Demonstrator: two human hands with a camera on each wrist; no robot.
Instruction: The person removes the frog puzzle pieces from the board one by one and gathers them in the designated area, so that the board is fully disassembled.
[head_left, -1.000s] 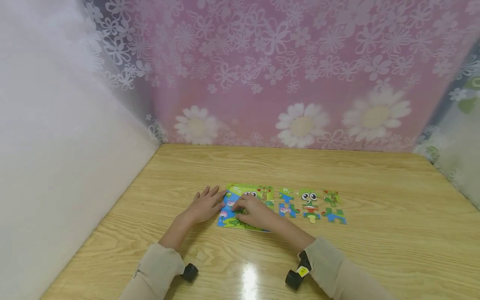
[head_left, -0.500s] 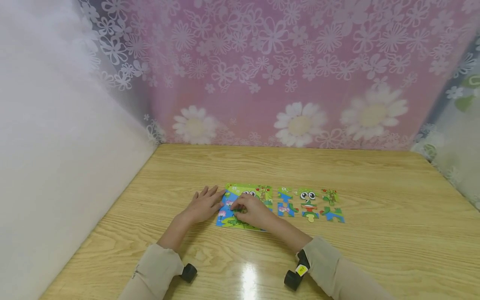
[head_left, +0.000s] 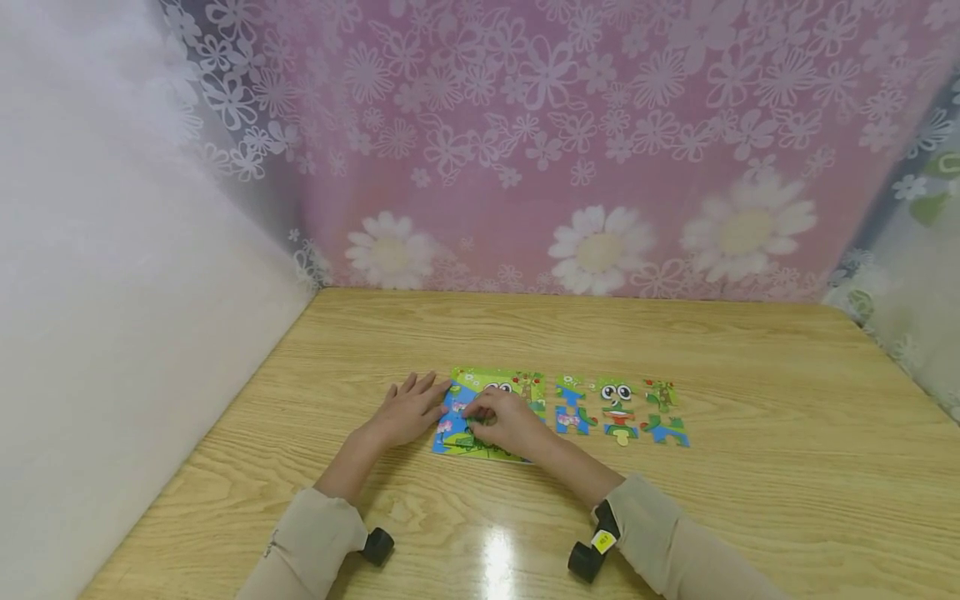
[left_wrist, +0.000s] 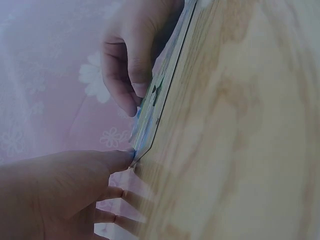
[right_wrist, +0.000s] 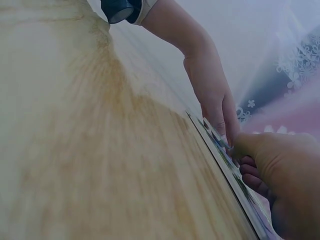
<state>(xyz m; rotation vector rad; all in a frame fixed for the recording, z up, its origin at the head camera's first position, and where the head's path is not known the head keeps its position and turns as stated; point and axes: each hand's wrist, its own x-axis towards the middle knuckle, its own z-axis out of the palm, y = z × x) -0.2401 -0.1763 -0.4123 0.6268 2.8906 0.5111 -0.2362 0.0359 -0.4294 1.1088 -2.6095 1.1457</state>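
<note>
A frog jigsaw board (head_left: 498, 375) lies flat on the table, its middle covered by my right hand (head_left: 504, 425). Between thumb and fingertips that hand pinches a puzzle piece (head_left: 456, 435) with a pink lily on blue and green, over the board's lower left part. In the right wrist view the piece (right_wrist: 214, 132) looks tilted, partly raised off the board. My left hand (head_left: 405, 412) rests on the table with fingers spread, and its thumb touches the board's left edge. The left wrist view shows the left hand (left_wrist: 65, 185) at the board's corner.
To the right of the board several loose pieces lie in rows, among them an eyes piece (head_left: 617, 392), a lily piece (head_left: 572, 420) and a tree piece (head_left: 662, 394). A flowered pink curtain (head_left: 510, 192) hangs behind the wooden table (head_left: 750, 375).
The lily piece in my right hand has tilted and shifted slightly, so its lower edge now shows over the board. My left hand stays in place.
</note>
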